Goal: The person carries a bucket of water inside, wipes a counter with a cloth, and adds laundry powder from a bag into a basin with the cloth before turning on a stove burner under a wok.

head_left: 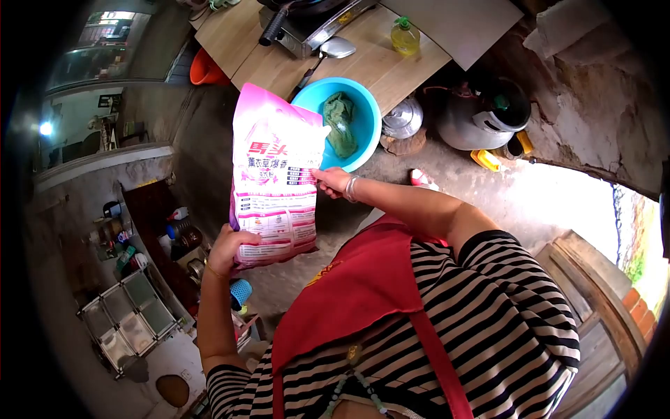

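With twelve at the top of the view, a large pink-and-white printed bag — by its packaging, probably washing powder — hangs toward ten o'clock, its lettering upside down to the wearer. The left hand grips its lower left edge, thumb across the printed face; the right hand pinches the opposite edge about halfway up, fingers closed on the film. A soft, full-looking bag like this would likely sag from a single grip, so one hand seems to bear the lower end while the other steadies the side.

The bag's upper right corner overlaps the rim of the turquoise basin at twelve o'clock; whether they touch, I cannot tell. A wet-looking green cloth lies bunched inside, with a small white patch on it. The basin sits at the near edge of the wooden counter, within easy reach of both hands, though what supports it is hidden.

On the counter, a metal spatula lies beyond the basin, and a bottle of yellow liquid stands toward one o'clock, apart from the hands.
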A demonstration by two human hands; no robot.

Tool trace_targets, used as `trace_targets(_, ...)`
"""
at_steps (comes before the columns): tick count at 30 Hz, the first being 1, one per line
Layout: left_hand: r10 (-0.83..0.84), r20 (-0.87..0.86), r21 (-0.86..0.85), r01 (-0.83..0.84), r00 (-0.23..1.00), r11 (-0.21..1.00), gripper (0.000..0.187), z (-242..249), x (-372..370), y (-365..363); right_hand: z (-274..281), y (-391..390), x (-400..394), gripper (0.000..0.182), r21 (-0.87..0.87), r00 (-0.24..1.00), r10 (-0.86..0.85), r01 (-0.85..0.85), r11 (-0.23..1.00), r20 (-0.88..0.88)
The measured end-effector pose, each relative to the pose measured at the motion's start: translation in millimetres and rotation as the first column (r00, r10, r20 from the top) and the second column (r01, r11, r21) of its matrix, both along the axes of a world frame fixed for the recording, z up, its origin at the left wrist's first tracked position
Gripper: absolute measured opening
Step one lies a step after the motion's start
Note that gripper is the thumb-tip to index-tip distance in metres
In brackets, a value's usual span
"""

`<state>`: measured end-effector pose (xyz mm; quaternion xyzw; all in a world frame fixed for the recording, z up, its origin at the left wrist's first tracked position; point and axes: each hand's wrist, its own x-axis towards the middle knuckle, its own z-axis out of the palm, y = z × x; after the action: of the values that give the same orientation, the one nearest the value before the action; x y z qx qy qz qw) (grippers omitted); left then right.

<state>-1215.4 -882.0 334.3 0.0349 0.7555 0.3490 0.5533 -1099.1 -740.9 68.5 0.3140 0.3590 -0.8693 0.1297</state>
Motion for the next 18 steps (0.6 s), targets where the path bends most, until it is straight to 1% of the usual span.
trace_targets(4,-0.056,-0.03,-0.054,0.055,0.998,0.997,0.039,-2,-11,1,0,3,-5,0.048,-0.015,0.999,-0.018,0.017,1.0,-0.029)
trace_targets(7,-0.041,-0.046,-0.046,0.039,0.998,0.998,0.038,1,-5,-5,9,-1,-4,0.046,0.019,0.998,-0.035,0.036,0.999,-0.053)
trace_targets(10,-0.043,-0.06,-0.04,0.041,0.997,0.998,0.037,0,-7,-1,19,7,-6,0.044,0.037,0.999,-0.033,0.035,0.999,-0.039)
trace_targets(13,-0.063,-0.047,-0.031,0.061,0.997,0.998,0.037,7,-7,12,14,4,-10,0.043,0.093,0.996,-0.065,0.071,0.993,-0.067)
trace_targets(16,-0.057,-0.012,-0.051,0.056,0.998,0.997,0.038,12,-8,12,8,-4,-9,0.043,0.13,1.0,-0.005,0.004,0.991,0.003)
trace_targets(18,-0.088,-0.039,-0.014,0.087,0.995,0.996,0.038,12,-8,10,7,-9,-12,0.042,0.101,0.999,-0.039,0.04,0.994,-0.011)
